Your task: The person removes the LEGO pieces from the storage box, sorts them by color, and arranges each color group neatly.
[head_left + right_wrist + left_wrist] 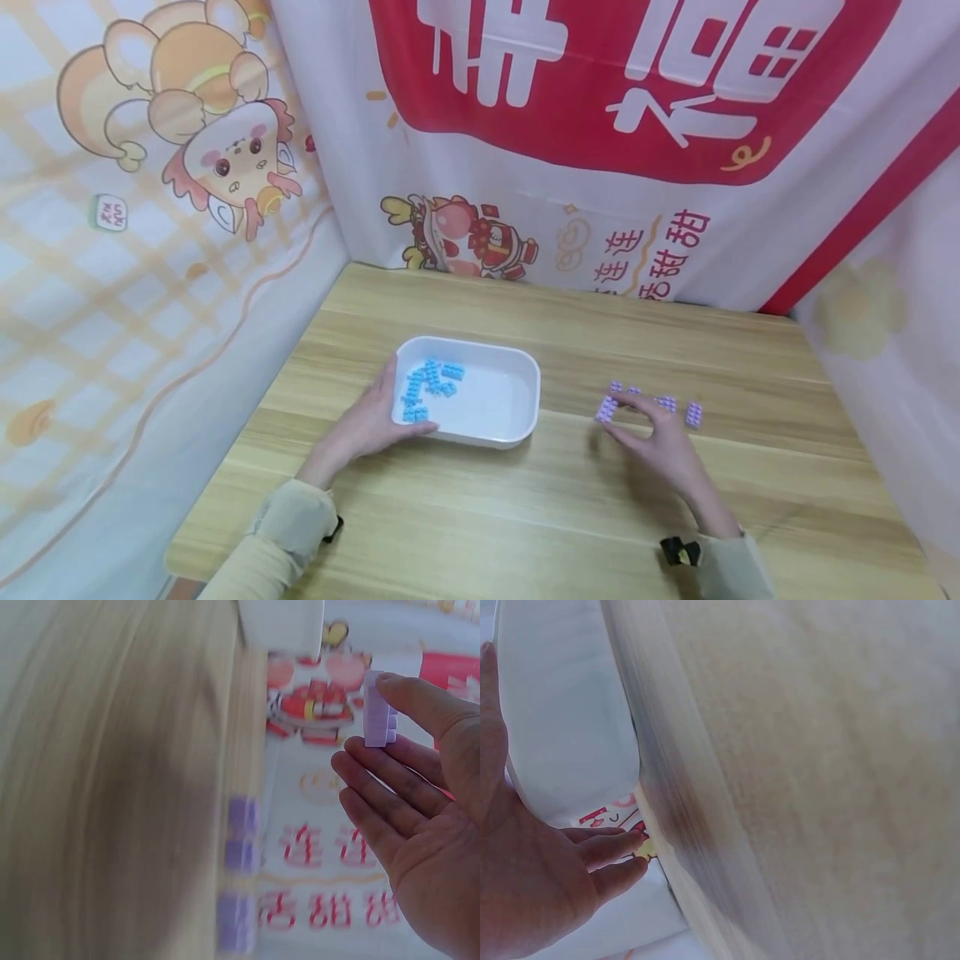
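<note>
My left hand (372, 421) rests against the left near corner of a white plastic box (487, 433). Its thumb lies along the near side and its fingers along the left side; in the left wrist view several fingers stretch out loosely past the box. Several light-blue toy bricks (414, 388) lie in the box's left part. My right hand (663, 446) pinches a purple toy brick (376, 709) between thumb and fingertips, studs facing the palm side in the right wrist view. The other fingers of that hand are extended.
Beyond the right hand, more purple bricks (693, 415) stand in a loose row on the wooden table (487, 517), partly hidden by the fingers. Printed cloth (450, 183) hangs behind the table and along both sides.
</note>
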Motion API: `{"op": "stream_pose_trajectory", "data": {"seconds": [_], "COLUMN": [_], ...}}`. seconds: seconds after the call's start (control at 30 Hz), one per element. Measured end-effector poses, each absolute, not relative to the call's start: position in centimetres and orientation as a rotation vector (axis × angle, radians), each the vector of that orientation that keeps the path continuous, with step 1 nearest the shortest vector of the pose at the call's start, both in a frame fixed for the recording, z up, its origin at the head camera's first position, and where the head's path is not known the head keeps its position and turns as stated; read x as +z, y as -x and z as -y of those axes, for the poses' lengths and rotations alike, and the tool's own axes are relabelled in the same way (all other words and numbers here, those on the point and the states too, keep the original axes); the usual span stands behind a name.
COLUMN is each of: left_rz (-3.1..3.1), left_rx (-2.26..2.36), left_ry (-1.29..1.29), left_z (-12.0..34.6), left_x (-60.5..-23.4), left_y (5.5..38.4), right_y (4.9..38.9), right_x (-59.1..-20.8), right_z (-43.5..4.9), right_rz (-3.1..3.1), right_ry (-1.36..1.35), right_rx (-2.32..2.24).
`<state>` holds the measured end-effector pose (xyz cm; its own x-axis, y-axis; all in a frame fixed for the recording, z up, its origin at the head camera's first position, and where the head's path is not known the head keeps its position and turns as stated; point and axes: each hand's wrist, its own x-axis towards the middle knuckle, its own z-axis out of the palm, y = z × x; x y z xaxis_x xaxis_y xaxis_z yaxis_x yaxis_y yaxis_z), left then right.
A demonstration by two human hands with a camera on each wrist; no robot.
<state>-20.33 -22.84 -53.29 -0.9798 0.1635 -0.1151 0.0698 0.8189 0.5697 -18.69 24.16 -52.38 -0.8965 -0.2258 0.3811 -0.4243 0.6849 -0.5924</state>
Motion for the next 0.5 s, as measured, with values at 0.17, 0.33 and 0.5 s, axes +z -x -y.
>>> {"op": "stream_pose_trajectory", "data": {"seconds": [0.17, 0.33, 0.5], "left_rz": [-2.841, -2.837, -2.833], "left_rx": [0.885, 0.887, 0.891], "left_ry": [-0.176, -0.165, -0.167], "left_z": [22.7, 22.6, 22.7], "left_x": [-53.4, -53.5, -53.3], "left_y": [20.5, 20.5, 20.4], "right_y": [18.6, 18.2, 17.5], "right_x": [-52.8, -52.9, -53.2], "right_z": [-28.0, -32.1, -35.1], "right_rz": [2.65, 2.701, 2.689], "right_ry": [-0.345, -0.212, -0.193], "right_rx": [1.014, 1.026, 1.093]}}
